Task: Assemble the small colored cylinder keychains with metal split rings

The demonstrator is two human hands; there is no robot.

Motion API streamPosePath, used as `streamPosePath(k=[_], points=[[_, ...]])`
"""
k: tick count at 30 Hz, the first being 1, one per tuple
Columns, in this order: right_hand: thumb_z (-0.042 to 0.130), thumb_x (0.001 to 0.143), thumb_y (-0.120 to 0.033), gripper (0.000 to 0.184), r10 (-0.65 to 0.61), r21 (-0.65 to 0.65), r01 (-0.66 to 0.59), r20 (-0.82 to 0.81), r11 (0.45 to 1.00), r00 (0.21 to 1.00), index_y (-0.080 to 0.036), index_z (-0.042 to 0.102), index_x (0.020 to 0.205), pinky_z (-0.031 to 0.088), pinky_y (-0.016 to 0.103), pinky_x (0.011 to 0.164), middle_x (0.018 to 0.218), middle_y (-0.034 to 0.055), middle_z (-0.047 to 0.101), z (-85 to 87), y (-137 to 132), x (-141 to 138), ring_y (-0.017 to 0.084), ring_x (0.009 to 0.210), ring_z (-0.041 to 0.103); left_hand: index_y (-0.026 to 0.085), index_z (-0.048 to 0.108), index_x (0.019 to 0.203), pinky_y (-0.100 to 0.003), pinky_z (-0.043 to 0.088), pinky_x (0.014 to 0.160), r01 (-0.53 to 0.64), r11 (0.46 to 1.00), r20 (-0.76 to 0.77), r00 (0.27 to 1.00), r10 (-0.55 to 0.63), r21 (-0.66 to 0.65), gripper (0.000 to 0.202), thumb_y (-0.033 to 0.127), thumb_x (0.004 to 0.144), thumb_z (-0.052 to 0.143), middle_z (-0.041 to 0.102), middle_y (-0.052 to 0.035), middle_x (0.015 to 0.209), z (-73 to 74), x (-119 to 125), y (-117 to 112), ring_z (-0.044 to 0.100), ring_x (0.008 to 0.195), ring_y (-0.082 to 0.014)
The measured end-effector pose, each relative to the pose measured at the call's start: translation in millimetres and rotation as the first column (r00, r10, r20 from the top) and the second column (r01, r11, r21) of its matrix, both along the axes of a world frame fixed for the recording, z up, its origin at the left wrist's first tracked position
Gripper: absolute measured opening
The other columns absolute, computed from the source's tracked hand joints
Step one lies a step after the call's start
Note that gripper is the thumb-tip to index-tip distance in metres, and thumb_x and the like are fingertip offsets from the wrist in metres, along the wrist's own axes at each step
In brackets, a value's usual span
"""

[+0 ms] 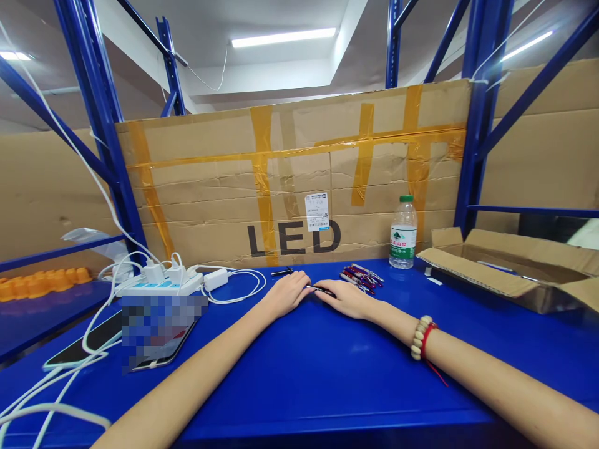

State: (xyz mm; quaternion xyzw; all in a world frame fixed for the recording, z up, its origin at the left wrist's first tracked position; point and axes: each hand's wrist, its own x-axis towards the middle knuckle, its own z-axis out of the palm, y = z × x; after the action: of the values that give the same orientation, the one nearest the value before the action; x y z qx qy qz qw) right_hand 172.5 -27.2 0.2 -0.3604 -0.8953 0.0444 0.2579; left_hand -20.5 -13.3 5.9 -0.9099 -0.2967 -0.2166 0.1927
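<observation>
My left hand (pixel 287 292) and my right hand (pixel 346 299) meet over the middle of the blue tabletop, fingers bent. Between them lies a slim dark pen (pixel 324 290); one end reaches the left fingertips and the other runs under the right fingers. Both hands are closed on it, though the undersides of the fingers are hidden. Just beyond the left hand is a small black pen or pen part (pixel 281 272), too small to make out fully. A loose pile of dark red and silver pens (pixel 362 277) lies behind the right hand.
A water bottle (pixel 403 234) with a green cap stands at the back right, beside an open cardboard box (pixel 505 268). To the left are a white power strip (pixel 161 285), tangled white cables and phones (pixel 87 340). A cardboard wall (pixel 210 206) closes the back between blue posts.
</observation>
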Motion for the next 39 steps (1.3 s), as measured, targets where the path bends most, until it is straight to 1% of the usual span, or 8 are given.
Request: streamPosePath(k=[5,9,11,15,19,23,30,39], points=[[0.030,0.090,-0.038,0.037,-0.039,-0.052,0.035,-0.077,0.998,0.996,-0.018,0.061,0.089,0.041,0.029,0.072,0.089,0.0052,0.065,-0.6,6.8,3.6,0.017,0.080,0.057,0.020,0.050,0.092,-0.027,0.043,0.072,0.046,0.970,0.243,0.970,0.014,-0.241,0.023,0.039,0.087,0.038,0.055,-0.0030,0.090,-0.8,1.9,-2.9,0.052,0.080,-0.0153],[0.029,0.091,-0.035,0.035,-0.091,-0.048,0.086,-0.098,0.995,0.991,-0.018,0.059,0.088,0.040,0.028,0.071,0.088,0.0049,0.064,-0.8,10.3,5.8,0.017,0.078,0.056,0.019,0.052,0.089,-0.026,0.042,0.064,0.124,0.880,0.564,0.806,0.180,-0.458,0.024,0.041,0.083,0.043,0.057,-0.0020,0.084,-4.6,3.1,3.8,0.053,0.075,-0.0142],[0.027,0.091,-0.034,0.035,-0.110,-0.057,0.104,-0.101,0.993,0.989,-0.019,0.059,0.088,0.040,0.028,0.071,0.087,0.0042,0.064,-0.7,10.1,5.9,0.016,0.078,0.057,0.018,0.053,0.086,-0.026,0.042,0.062,0.223,0.804,0.669,0.694,0.266,-0.551,0.027,0.042,0.080,0.044,0.057,-0.0029,0.080,-5.9,1.1,10.4,0.054,0.071,-0.0142],[0.031,0.089,-0.042,0.037,-0.131,-0.088,0.124,-0.090,0.988,0.987,-0.020,0.060,0.089,0.039,0.027,0.067,0.085,0.0031,0.065,-0.2,8.5,5.2,0.016,0.074,0.057,0.014,0.055,0.084,-0.026,0.044,0.062,0.504,0.548,0.745,0.447,0.495,-0.667,0.035,0.046,0.077,0.044,0.057,-0.0057,0.077,-6.1,-5.9,22.5,0.058,0.068,-0.0150],[0.038,0.085,-0.047,0.037,-0.116,-0.083,0.110,-0.079,0.991,0.990,-0.020,0.063,0.089,0.040,0.026,0.066,0.081,0.0032,0.066,-0.7,8.7,5.5,0.015,0.072,0.057,0.013,0.057,0.084,-0.027,0.044,0.069,0.645,0.436,0.745,0.335,0.577,-0.628,0.039,0.047,0.075,0.041,0.060,-0.0080,0.079,-3.7,-8.3,24.5,0.060,0.074,-0.0174],[0.042,0.084,-0.044,0.033,-0.070,-0.087,0.061,-0.098,0.994,0.993,-0.022,0.064,0.094,0.041,0.026,0.071,0.089,0.0025,0.067,-2.8,12.1,6.4,0.016,0.079,0.058,0.012,0.057,0.093,-0.028,0.043,0.072,0.671,0.418,0.757,0.347,0.553,-0.613,0.046,0.046,0.077,0.031,0.062,-0.0092,0.084,-0.8,-5.1,18.6,0.060,0.080,-0.0189],[0.042,0.084,-0.042,0.032,-0.123,-0.077,0.114,-0.123,0.990,0.985,-0.021,0.064,0.093,0.041,0.027,0.071,0.090,0.0036,0.067,-2.7,13.1,6.0,0.017,0.080,0.059,0.013,0.059,0.095,-0.031,0.039,0.079,0.567,0.441,0.718,0.530,0.451,-0.695,0.053,0.049,0.076,0.025,0.062,-0.0086,0.093,1.8,-1.0,11.5,0.057,0.091,-0.0215],[0.041,0.084,-0.043,0.033,-0.110,-0.077,0.102,-0.109,0.992,0.988,-0.020,0.065,0.090,0.039,0.025,0.066,0.081,0.0026,0.066,-2.9,14.0,7.2,0.015,0.072,0.057,0.014,0.061,0.087,-0.032,0.037,0.083,0.498,0.471,0.685,0.551,0.476,-0.728,0.048,0.046,0.079,0.026,0.063,-0.0070,0.084,-4.5,1.9,19.2,0.057,0.090,-0.0201]])
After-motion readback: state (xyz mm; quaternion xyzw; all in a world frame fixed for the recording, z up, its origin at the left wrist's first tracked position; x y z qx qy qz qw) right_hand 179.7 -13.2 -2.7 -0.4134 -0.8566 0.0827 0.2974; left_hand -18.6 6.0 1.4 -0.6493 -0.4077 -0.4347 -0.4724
